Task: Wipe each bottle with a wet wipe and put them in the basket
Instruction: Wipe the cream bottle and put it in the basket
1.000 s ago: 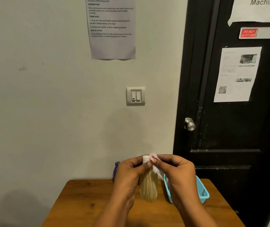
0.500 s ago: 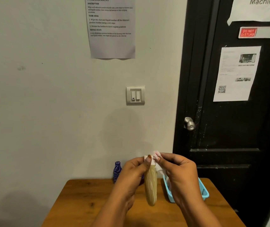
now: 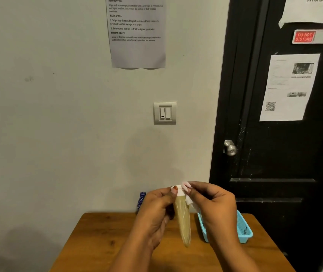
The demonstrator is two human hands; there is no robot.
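A slim yellowish bottle with a white cap hangs above the wooden table, cap end up. My left hand grips it near the top. My right hand presses a white wet wipe against the cap and upper right side of the bottle. A light blue basket sits on the table behind my right hand, partly hidden by it. A dark blue patterned bottle stands at the back of the table by the wall, mostly hidden behind my left hand.
The table stands against a pale wall with a light switch and a taped paper sheet. A black door with a metal knob is at the right, close to the basket.
The yellowish bottle has turned in my hands and now shows a narrower side. Both hands stay at its top with the wipe on the cap.
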